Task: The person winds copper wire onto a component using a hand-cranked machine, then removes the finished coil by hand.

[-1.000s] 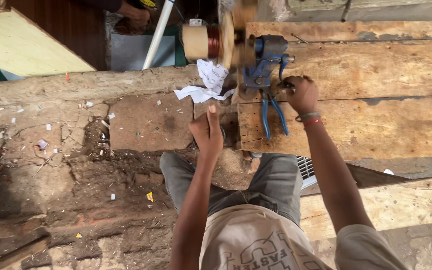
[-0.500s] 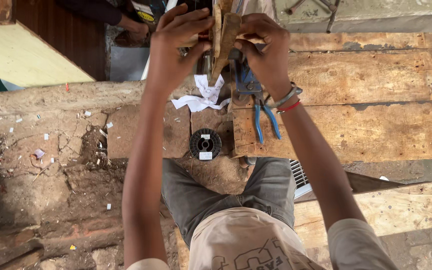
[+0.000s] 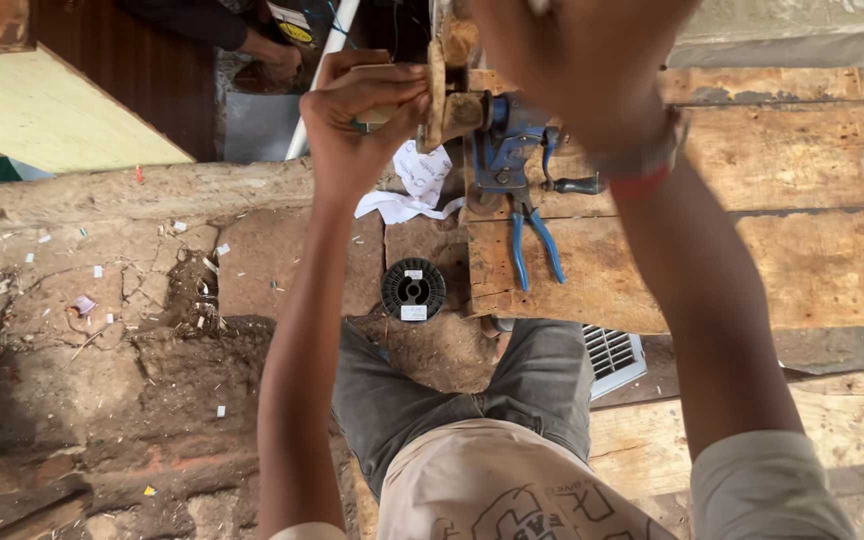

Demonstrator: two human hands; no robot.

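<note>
The wooden disc (image 3: pixel 436 95), edge-on and upright, is pinched by the left hand (image 3: pixel 357 120); the right hand (image 3: pixel 577 60), nearer the camera, has an unreadable grip.

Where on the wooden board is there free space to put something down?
The board is bare right of the blue pliers, out to its right edge. Crowded: around the blue winder, the paper and the black spool.
</note>
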